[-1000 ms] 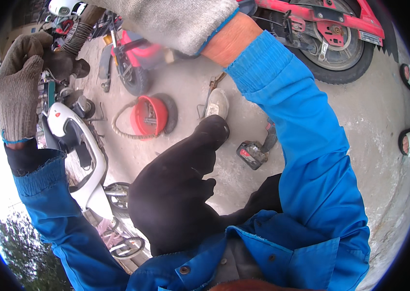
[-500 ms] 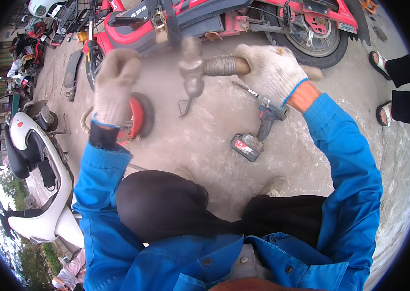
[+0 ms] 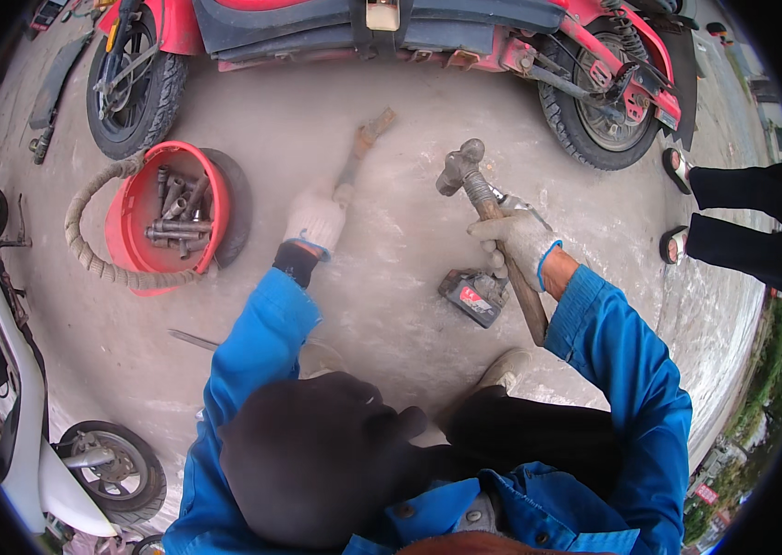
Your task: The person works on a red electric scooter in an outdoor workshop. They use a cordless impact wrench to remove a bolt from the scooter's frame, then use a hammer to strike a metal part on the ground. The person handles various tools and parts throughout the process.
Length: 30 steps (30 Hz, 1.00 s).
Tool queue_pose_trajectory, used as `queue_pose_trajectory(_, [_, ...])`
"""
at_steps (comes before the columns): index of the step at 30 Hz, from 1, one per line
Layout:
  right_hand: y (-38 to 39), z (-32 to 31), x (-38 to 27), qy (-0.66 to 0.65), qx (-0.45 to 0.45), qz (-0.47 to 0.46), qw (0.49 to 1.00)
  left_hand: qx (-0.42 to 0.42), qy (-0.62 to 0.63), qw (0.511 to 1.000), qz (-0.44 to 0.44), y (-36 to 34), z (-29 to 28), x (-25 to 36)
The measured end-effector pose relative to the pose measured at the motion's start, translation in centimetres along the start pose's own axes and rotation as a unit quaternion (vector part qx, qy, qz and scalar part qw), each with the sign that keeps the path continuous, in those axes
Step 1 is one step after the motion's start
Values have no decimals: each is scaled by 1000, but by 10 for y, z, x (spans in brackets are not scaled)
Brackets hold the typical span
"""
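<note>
Fingers [image 3: 489, 229] of my right hand [image 3: 522, 242], in a white knitted glove with blue trim, are wrapped round the wooden handle of a steel-headed hammer [image 3: 461, 167] bound below the head. Head up and leftward, butt toward me, hammer over the concrete right of centre, clear of the scooter.

Left hand [image 3: 315, 222], same kind of glove, blurred, is at the near end of a long, thin, rust-brown metal tool [image 3: 361, 151] pointing away from me. Can't tell if the fingers are closed on it or just resting; can't tell if it's off the ground either.

Progress, my judgement: hammer pick-up done; rusty tool reached, grip unconfirmed, so securing it may be left. Neither tool is on a workpiece, no finished result shows.

Just beside the hammer handle, a grey cordless power tool with a black-and-red battery [image 3: 472, 297] sits partly hidden by my right hand; touching or not, can't tell. Left of my left hand, a round red plastic bucket [image 3: 124, 231] with a cord-wrapped hoop handle holds loose dark metal cylinders [image 3: 178, 215]; neither hand is on them. Slim metal bar [image 3: 193, 339] on the ground near my left sleeve.

Farther out: red scooter [image 3: 261, 26] ahead, white scooter [image 3: 30, 407] far left, another person's black-trousered legs [image 3: 743, 194] in white sandals at right
</note>
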State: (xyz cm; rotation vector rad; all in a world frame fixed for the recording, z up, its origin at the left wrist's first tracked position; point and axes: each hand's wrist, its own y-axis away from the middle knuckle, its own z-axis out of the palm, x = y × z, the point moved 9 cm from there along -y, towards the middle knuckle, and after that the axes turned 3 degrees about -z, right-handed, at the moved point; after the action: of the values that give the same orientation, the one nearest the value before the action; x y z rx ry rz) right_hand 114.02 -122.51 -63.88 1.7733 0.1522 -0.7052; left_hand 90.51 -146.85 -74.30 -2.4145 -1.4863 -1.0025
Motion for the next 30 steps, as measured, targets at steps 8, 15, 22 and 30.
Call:
queue_pose_trajectory(8, [-39,57,17,-4,-18,29,999,-196,510,804,-237,57,4,-52])
queue_pose_trajectory(15, [-35,60,17,-43,-14,54,998,-175,525,792,-258,62,11,-60])
queue_pose_trajectory(22, [-36,58,15,-1,6,26,1000,-56,154,981,-100,58,-27,-22])
queue_pose_trajectory(30, [-38,56,12,11,-14,13,1000,-56,79,988,-124,64,-36,-9])
